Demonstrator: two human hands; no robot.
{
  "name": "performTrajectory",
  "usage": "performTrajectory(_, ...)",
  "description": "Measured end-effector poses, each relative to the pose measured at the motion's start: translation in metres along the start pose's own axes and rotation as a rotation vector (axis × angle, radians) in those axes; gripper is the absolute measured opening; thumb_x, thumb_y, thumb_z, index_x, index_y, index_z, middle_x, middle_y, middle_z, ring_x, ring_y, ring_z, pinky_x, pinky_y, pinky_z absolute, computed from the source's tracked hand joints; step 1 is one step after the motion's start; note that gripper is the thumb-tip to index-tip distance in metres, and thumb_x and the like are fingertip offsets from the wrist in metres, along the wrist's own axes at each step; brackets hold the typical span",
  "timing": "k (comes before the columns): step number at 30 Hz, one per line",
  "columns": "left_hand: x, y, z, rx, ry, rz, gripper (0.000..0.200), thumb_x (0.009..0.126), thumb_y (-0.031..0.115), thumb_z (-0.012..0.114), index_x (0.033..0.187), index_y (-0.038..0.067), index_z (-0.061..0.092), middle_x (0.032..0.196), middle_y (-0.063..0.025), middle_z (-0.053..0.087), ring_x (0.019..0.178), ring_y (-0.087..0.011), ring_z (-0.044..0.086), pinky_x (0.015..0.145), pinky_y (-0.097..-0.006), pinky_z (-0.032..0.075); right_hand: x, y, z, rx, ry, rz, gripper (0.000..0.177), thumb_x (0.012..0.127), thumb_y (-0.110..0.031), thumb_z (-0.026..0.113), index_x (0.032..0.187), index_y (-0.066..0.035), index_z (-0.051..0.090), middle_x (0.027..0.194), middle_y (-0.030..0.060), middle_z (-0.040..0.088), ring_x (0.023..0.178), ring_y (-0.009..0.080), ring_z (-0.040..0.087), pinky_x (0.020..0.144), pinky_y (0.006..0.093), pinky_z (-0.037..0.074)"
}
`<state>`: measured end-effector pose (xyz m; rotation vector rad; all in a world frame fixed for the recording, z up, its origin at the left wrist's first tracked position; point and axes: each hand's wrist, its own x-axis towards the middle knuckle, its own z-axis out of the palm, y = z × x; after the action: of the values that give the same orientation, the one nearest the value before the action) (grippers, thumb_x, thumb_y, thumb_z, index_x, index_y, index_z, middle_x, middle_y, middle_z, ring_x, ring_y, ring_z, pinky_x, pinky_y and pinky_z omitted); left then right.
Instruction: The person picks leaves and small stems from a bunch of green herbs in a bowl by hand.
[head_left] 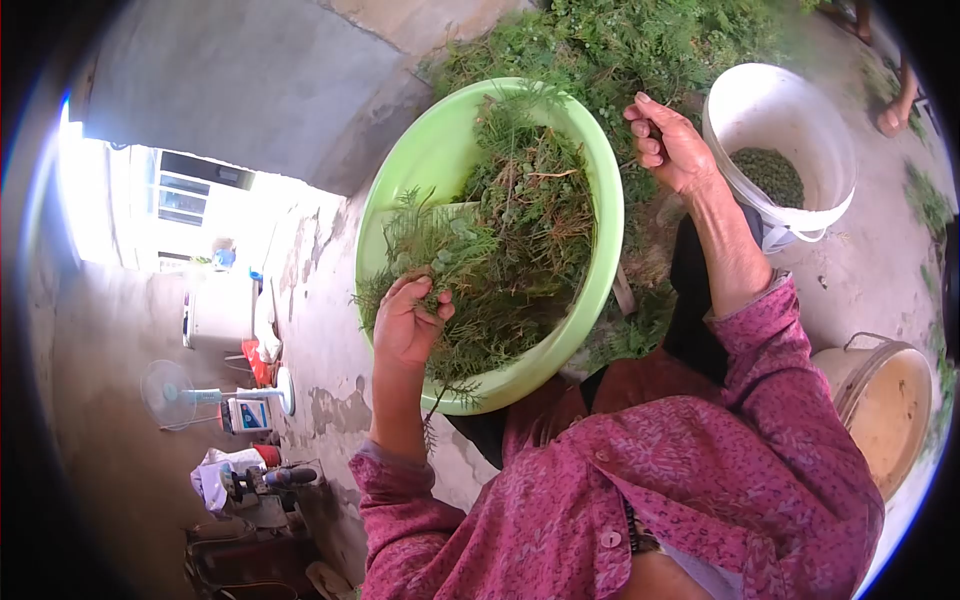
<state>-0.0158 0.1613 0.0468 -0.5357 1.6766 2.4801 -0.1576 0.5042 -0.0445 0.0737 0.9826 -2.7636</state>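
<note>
A large light green basin (608, 190) rests by my lap, holding leafy green sprigs (545, 200) with some brown bits. My left hand (408, 322) is closed on a green sprig (435, 245) at the basin's near left edge, and a thin stem hangs below the wrist. Raised to the right of the basin, my right hand (672, 145) has its fingers curled together; what they hold, if anything, is too small to name. Close to it stands a white bucket (725, 110) with small green pieces (768, 177) at the bottom.
More cut branches (640, 45) lie on the ground beyond the basin. A lidded bucket (885, 405) stands at the right. Another person's hand (893, 117) shows at the upper right. A fan (180, 395) and household items are far left.
</note>
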Motion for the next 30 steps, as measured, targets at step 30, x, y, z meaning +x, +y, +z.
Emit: performTrajectory(30, -0.068, -0.018, 0.052, -0.005, 0.063, 0.316, 0.009, 0.085, 0.012, 0.056, 0.090, 0.004, 0.056, 0.077, -0.0053, 0.056, 0.048, -0.0153, 0.043, 0.041, -0.0266, 0.035, -0.115, 0.045, 0.134, -0.603, -0.362, -0.215, 0.022, 0.083, -0.010, 0.062, 0.102, -0.005, 0.052, 0.074, 0.0010, 0.058, 0.053, 0.0034, 0.049, 0.045, 0.0189, 0.042)
